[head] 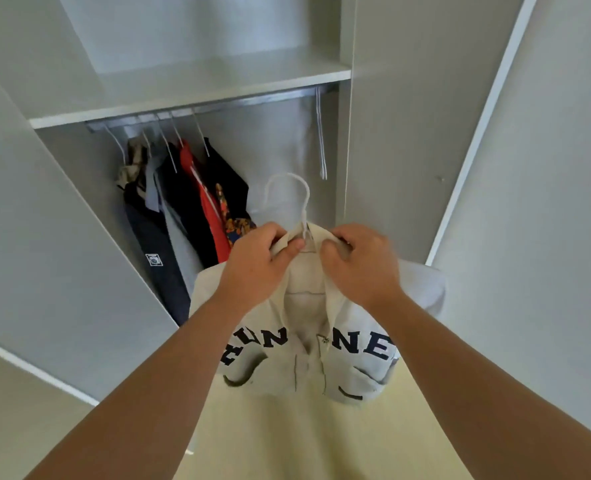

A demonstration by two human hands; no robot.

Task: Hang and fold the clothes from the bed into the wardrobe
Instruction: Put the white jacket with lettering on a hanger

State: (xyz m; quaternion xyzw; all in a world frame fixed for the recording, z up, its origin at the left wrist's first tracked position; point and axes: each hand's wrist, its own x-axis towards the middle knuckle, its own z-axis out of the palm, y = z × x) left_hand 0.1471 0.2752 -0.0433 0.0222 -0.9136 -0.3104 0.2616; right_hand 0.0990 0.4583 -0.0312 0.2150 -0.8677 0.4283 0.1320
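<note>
A cream zip-up sweatshirt (308,362) with dark block letters across the chest hangs on a white hanger (289,195) in front of the open wardrobe. My left hand (263,261) pinches the left side of its collar. My right hand (360,261) pinches the right side of the collar. The hanger's hook stands up just above both hands, below the metal rail (218,107). The lower part of the hanger is hidden inside the garment.
Several garments (186,216), dark, grey, red and patterned, hang at the rail's left end. An empty white hanger (321,133) hangs at the rail's right end. A white shelf (190,95) sits above the rail. Wardrobe doors (515,168) stand open on both sides.
</note>
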